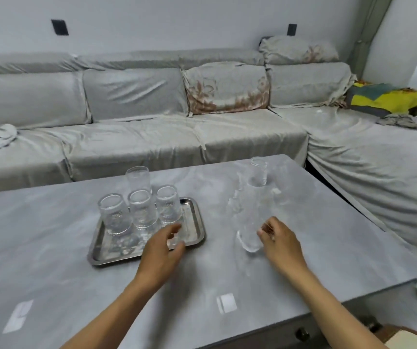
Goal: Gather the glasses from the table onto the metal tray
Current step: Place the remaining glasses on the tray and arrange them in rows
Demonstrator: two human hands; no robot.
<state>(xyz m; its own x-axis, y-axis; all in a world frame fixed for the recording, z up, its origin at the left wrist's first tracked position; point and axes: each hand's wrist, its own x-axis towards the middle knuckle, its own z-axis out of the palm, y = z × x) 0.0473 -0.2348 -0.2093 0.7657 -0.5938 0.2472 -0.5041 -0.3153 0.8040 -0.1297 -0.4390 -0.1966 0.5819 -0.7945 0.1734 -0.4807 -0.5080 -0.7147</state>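
- The right hand (281, 241) has its fingers (265, 231) curled against a blurred clear glass (249, 222) beside the tray; the glass is smeared by motion, so whether the grip is fully closed on it cannot be told.
- The left hand (161, 250) hovers over the near right corner of the metal tray (197, 217), fingers loosely spread and holding nothing.
- Three ribbed glasses stand on the tray in a row: the left glass (113, 215), the middle glass (142, 210) and the right glass (168, 205), close together.
- A taller glass (138, 178) stands just behind that row at the tray's far edge; whether it rests on the tray or on the counter cannot be told.
- One more small glass (258, 171) stands on the grey counter (51, 235), well apart from the tray, toward the far right.
- Behind the counter runs a grey covered sofa (137, 137).
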